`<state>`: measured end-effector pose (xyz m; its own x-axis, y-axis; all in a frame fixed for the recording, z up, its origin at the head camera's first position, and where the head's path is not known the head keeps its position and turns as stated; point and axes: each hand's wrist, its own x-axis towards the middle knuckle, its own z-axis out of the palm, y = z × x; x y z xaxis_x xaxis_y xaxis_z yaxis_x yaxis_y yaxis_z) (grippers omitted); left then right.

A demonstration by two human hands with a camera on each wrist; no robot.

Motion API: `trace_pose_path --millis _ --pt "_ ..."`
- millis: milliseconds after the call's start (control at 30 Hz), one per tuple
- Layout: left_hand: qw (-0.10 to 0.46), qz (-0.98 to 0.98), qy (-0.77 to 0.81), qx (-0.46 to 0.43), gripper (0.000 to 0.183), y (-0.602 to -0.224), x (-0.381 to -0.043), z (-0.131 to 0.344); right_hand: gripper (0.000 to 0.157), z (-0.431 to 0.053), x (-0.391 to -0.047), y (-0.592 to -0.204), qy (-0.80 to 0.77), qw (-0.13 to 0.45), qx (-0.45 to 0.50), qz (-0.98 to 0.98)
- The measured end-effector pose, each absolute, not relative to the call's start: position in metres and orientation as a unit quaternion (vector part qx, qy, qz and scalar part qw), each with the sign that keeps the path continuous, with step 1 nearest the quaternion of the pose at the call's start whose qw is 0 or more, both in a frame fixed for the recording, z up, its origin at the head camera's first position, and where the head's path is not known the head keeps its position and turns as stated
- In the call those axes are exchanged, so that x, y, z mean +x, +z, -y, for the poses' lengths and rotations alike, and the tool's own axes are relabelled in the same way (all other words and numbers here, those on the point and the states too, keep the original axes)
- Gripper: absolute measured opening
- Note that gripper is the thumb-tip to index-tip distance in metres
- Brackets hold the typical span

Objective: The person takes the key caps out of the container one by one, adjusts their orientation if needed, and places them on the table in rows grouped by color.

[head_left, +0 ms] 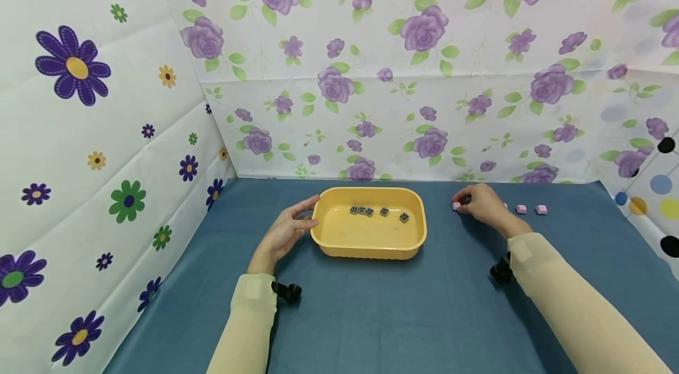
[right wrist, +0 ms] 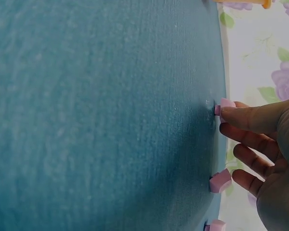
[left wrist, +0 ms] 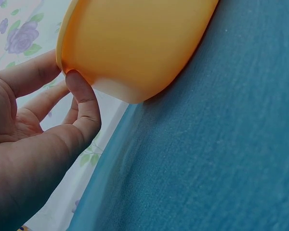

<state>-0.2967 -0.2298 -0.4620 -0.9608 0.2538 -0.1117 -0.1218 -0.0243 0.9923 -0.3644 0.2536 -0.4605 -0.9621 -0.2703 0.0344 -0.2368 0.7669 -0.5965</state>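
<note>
A yellow plastic tub point(head_left: 366, 247) stands on the blue cloth, and several small dark grey square pieces point(head_left: 384, 211) lie inside it. With thumb and fingers my left hand point(head_left: 283, 232) pinches the tub's left rim; the left wrist view shows the thumb against the outside of the yellow wall point(left wrist: 135, 43). Right of the tub, my right hand point(head_left: 484, 204) pinches a small pink block point(right wrist: 226, 107) between thumb and index finger, at the cloth. The other fingers are spread loosely. Behind this hand, further pink blocks point(head_left: 521, 209) stand in a row, one partly hidden by the wrist.
Blue cloth point(head_left: 366, 315) covers the table. White flowered sheets point(head_left: 339, 115) hang upright along its back and left side. A black wrist camera point(head_left: 289, 293) sticks out from the left sleeve, another point(head_left: 501, 271) from the right sleeve.
</note>
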Motion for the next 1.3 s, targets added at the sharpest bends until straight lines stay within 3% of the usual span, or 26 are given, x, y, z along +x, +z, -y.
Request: trace_pose_path --millis 967,1300 --pt "0.129 -0.688 0.713 0.046 0.065 -0.463 -0.298 0.231 0.029 -0.272 -0.359 -0.444 -0.386 0.036 -0.125 -0.913" --pt "0.133 -0.689 0.71 0.058 0.066 -0.461 -0.297 0.23 0.028 -0.276 -0.358 -0.447 -0.367 -0.002 -0.118 -0.923"
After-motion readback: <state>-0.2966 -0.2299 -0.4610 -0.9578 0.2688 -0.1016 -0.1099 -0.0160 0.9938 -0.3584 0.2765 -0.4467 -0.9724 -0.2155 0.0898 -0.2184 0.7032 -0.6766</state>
